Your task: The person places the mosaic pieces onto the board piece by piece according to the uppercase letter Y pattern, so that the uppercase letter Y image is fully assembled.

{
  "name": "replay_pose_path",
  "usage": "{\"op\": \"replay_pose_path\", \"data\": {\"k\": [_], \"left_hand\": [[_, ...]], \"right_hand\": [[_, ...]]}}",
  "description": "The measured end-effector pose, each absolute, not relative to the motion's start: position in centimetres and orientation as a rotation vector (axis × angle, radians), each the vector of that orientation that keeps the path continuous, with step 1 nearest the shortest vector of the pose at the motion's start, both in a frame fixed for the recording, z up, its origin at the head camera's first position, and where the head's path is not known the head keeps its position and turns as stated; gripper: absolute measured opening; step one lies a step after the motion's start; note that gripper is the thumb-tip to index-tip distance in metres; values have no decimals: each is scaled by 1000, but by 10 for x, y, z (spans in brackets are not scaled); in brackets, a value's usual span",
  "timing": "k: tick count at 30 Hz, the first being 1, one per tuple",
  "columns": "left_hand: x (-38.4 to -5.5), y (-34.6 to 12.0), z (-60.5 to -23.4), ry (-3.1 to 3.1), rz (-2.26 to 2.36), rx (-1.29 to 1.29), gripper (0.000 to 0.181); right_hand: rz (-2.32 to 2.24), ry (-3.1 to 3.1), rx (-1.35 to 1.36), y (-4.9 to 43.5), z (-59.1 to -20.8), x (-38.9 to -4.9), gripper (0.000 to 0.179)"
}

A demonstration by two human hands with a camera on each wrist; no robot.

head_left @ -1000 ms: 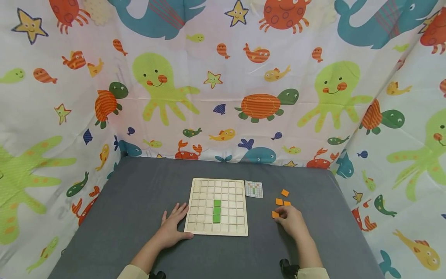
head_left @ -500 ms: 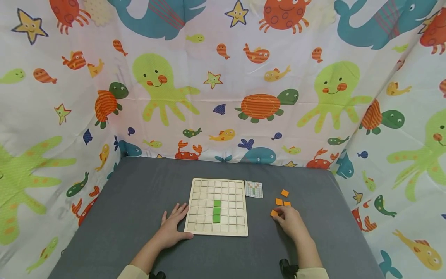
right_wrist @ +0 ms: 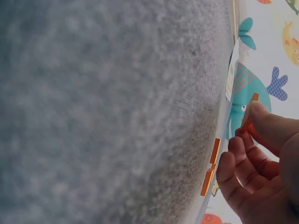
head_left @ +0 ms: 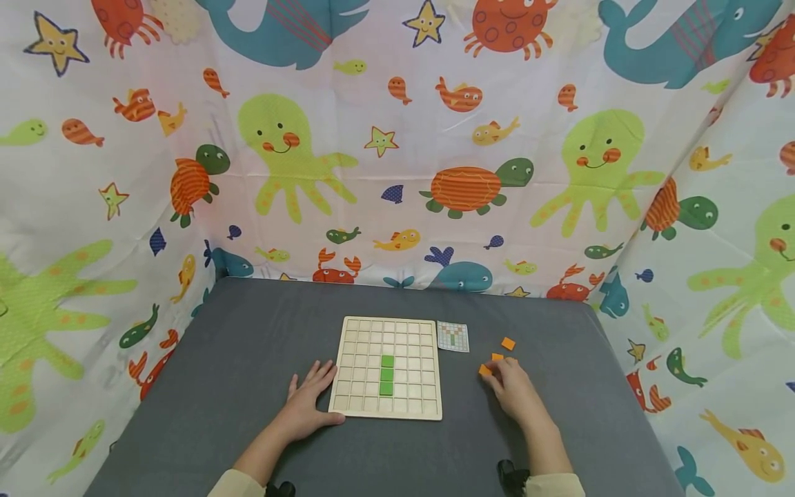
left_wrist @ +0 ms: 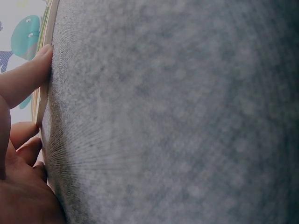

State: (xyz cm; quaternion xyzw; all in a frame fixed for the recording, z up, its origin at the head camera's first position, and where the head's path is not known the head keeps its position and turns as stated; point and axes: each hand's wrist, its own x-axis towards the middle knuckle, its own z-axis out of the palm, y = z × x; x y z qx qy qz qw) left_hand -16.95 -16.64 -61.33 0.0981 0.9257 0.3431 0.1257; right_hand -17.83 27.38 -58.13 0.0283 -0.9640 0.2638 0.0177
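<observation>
My right hand (head_left: 515, 392) pinches an orange square tile (head_left: 484, 371) between thumb and fingers; in the right wrist view that tile (right_wrist: 249, 112) is raised off the table. Another orange tile (head_left: 508, 344) lies just beyond the hand, and one more (head_left: 497, 357) is partly covered by it. My left hand (head_left: 303, 412) rests spread at the near left corner of a wooden grid board (head_left: 413, 386), fingers along its left side and thumb at the front edge. Green tiles (head_left: 387, 375) form a short column near the board's middle.
A small printed pattern card (head_left: 453, 337) lies against the board's right side. Grey cloth covers the table (head_left: 273, 324). A white curtain with sea animals (head_left: 366, 200) encloses its back and sides.
My right hand has picked up the nearest orange tile and carried it slightly up and left. The left hand and the board stay where they were.
</observation>
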Motion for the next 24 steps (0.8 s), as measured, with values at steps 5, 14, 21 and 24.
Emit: {"op": "replay_pose_path", "data": {"k": [5, 14, 21, 24], "left_hand": [[-169, -168, -613, 2697, 1002, 291, 106], [-169, -167, -612, 2690, 1002, 296, 108], [-170, -167, -613, 2691, 990, 300, 108], [-170, -167, -614, 2689, 999, 295, 108]], "right_hand": [[793, -2988, 159, 266, -577, -183, 21], [781, -2996, 184, 247, -565, -193, 25], [790, -3029, 184, 230, -558, -199, 25], [817, -3017, 197, 223, -556, -201, 25]]}}
